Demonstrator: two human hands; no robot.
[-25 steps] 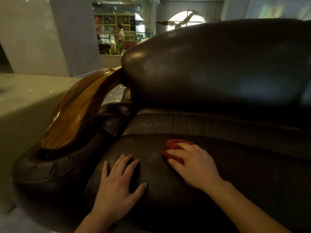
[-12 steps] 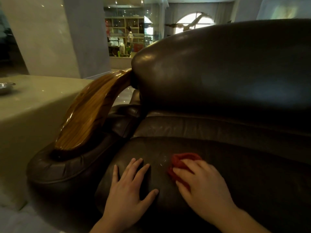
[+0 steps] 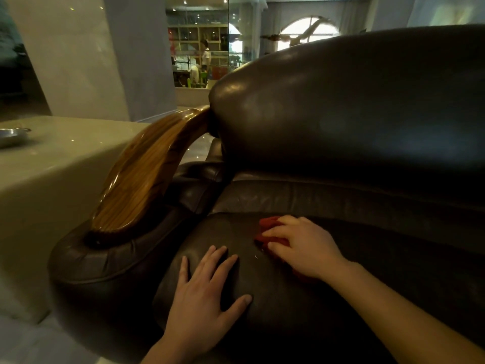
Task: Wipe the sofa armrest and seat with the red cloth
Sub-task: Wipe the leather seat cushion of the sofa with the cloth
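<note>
Red cloth (image 3: 270, 232) sits bunched on the seat cushion (image 3: 367, 285), pinned under my right hand (image 3: 304, 248), fingers curled over it. My left hand (image 3: 207, 290) lies flat and empty just beside it, nearer the armrest (image 3: 147, 174), which lies up and left of the cloth.

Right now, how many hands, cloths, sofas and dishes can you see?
Hands: 2, the left hand flat on the seat and the right hand on the cloth
Cloths: 1, the red cloth
Sofas: 1, the sofa
Dishes: 1, the metal dish on the table
Total: 5
</note>
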